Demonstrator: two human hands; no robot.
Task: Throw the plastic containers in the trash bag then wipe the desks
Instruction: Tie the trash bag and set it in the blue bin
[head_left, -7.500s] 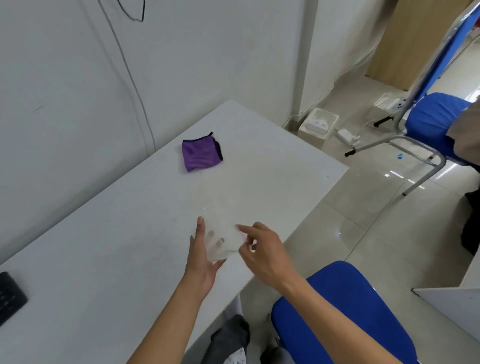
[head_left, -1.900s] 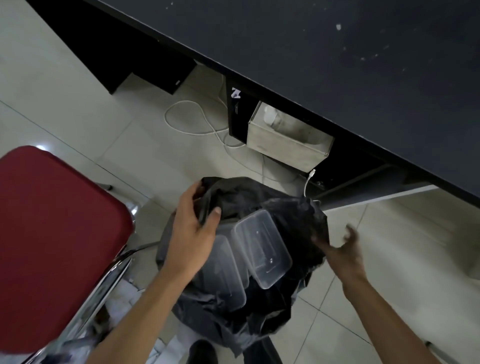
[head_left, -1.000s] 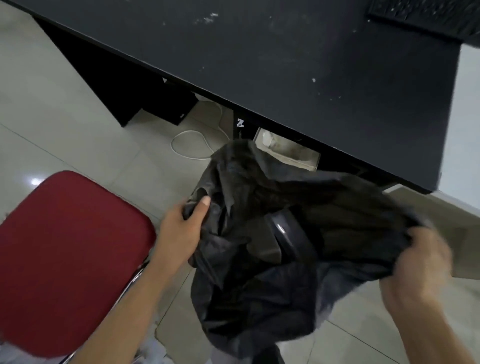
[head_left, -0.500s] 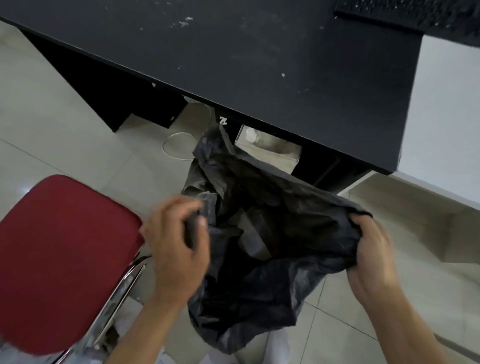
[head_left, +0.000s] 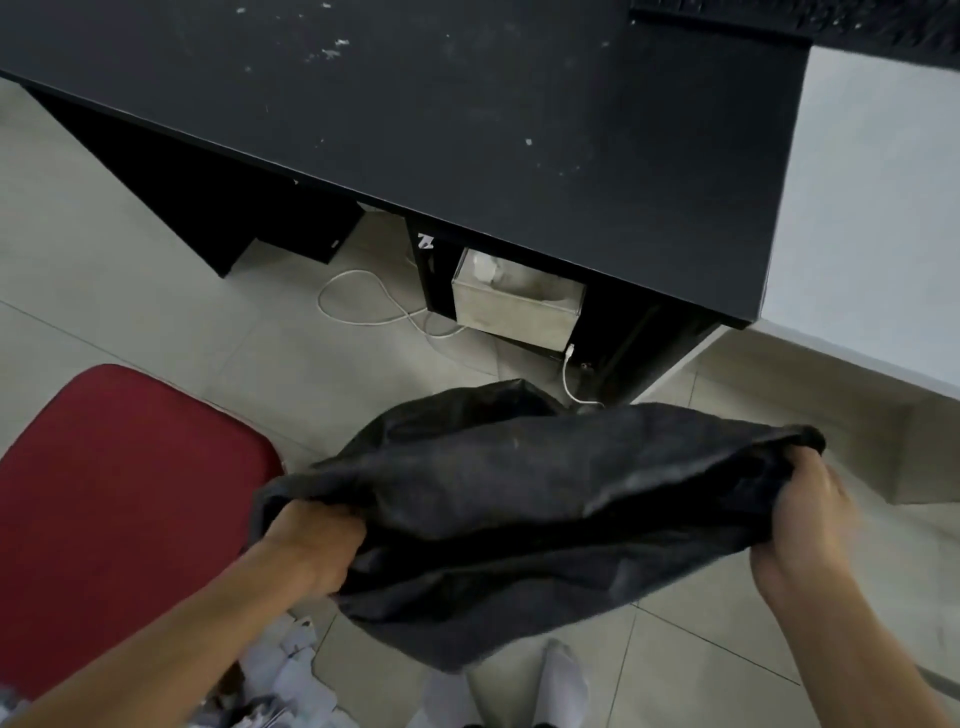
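Note:
A black trash bag (head_left: 530, 509) hangs stretched sideways between my two hands, above the tiled floor. My left hand (head_left: 311, 545) grips the bag's left end and my right hand (head_left: 800, 525) grips its right end. The bag's mouth is pulled flat, so the plastic containers inside are hidden. A black desk (head_left: 467, 104) with white specks on its top spans the upper part of the view. A white desk (head_left: 872, 208) adjoins it at the right.
A red chair seat (head_left: 114, 499) stands at the left, close to my left arm. Under the black desk sit a metal box (head_left: 514, 306) and a white cable (head_left: 363, 306) on the floor. Crumpled paper (head_left: 291, 680) lies near my feet.
Both hands have pulled apart, stretching the bag wide and flat and closing its mouth. The bag sits lower in the view and the containers seen earlier are out of sight.

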